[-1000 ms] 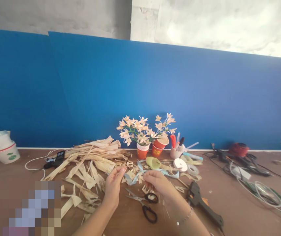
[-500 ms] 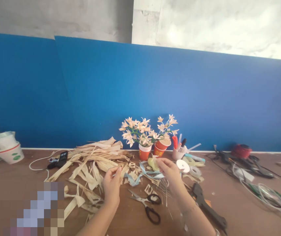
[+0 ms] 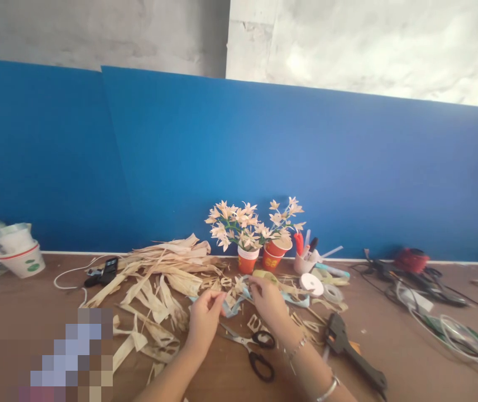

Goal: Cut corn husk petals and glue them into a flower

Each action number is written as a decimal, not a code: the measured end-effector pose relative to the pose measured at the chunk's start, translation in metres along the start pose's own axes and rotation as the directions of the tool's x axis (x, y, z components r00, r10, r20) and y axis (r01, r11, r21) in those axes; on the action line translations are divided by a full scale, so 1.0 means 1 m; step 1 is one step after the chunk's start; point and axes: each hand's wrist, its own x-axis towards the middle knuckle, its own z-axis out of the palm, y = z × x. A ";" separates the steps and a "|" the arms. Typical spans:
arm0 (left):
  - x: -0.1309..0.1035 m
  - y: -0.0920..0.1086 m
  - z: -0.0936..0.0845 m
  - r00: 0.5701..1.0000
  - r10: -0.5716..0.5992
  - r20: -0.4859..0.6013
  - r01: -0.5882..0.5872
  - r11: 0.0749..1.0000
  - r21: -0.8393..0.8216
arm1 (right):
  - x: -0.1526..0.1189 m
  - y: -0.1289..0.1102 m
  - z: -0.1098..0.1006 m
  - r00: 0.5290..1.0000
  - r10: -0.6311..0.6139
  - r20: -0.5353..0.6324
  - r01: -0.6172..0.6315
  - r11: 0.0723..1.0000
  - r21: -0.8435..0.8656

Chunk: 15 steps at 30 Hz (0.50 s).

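My left hand [image 3: 205, 321] is pinched closed over the middle of the table, beside dry husk strips [image 3: 151, 285]; what its fingertips hold is too small to make out. Close by on the right, my right hand [image 3: 267, 300] has its fingers bent together near a small pale flower-like piece [image 3: 234, 289] and blue ribbon [image 3: 295, 300]. Whatever it grips is also unclear. Black-handled scissors [image 3: 259, 357] lie partly open below the hands. Pale flowers [image 3: 239, 220] stand in a red paper cup [image 3: 247, 261], with another red cup [image 3: 273, 254] beside it.
A dark glue gun [image 3: 354, 352] lies right of my forearm. Behind it are white tape rolls [image 3: 311, 284] and a cup of pens [image 3: 304, 262]. Cables [image 3: 452, 329] spread at far right. A white cup [image 3: 22, 262] stands at far left, before a blue partition [image 3: 180, 151].
My right hand has moved left and slightly down, closer to my left hand. My left hand has shifted right. The view has moved slightly.
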 end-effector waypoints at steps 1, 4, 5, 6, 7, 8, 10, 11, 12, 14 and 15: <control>-0.001 0.002 0.001 1.000 -0.001 0.000 0.001 1.000 -0.028 | -0.005 0.000 -0.002 1.000 -0.006 0.001 0.006 1.000 -0.013; -0.006 0.012 0.003 1.000 0.030 -0.002 -0.031 0.997 -0.071 | -0.025 -0.002 -0.008 0.998 -0.024 0.061 0.029 0.997 -0.066; -0.008 0.016 0.003 0.999 0.054 0.000 -0.054 0.997 -0.064 | -0.032 -0.003 -0.009 0.994 -0.028 0.106 0.038 0.995 -0.094; -0.009 0.019 0.003 0.996 0.085 0.005 -0.085 0.995 -0.045 | -0.039 -0.004 -0.011 0.987 -0.026 0.157 0.048 0.990 -0.135; -0.010 0.021 0.003 0.992 0.123 0.015 -0.122 0.992 -0.015 | -0.046 -0.006 -0.012 0.977 -0.024 0.211 0.064 0.980 -0.186; -0.010 0.023 0.003 0.986 0.166 0.026 -0.167 0.986 0.023 | -0.053 -0.007 -0.013 0.965 -0.019 0.262 0.084 0.968 -0.238; -0.008 0.023 0.004 0.970 0.236 0.055 -0.241 0.964 0.115 | -0.066 -0.011 -0.015 0.932 -0.023 0.361 0.142 0.941 -0.307; -0.007 0.022 0.004 0.967 0.248 0.064 -0.255 0.952 0.166 | -0.071 -0.014 -0.016 0.919 -0.027 0.392 0.171 0.927 -0.335; -0.005 0.021 0.004 0.967 0.249 0.061 -0.256 0.943 0.214 | -0.075 -0.018 -0.017 0.911 -0.023 0.413 0.191 0.909 -0.371; -0.001 0.018 0.005 0.968 0.248 0.046 -0.250 0.925 0.286 | -0.081 -0.025 -0.017 0.905 -0.010 0.426 0.220 0.867 -0.447; 0.002 0.018 0.004 0.971 0.236 0.044 -0.238 0.923 0.302 | -0.082 -0.028 -0.017 0.904 0.000 0.427 0.227 0.847 -0.481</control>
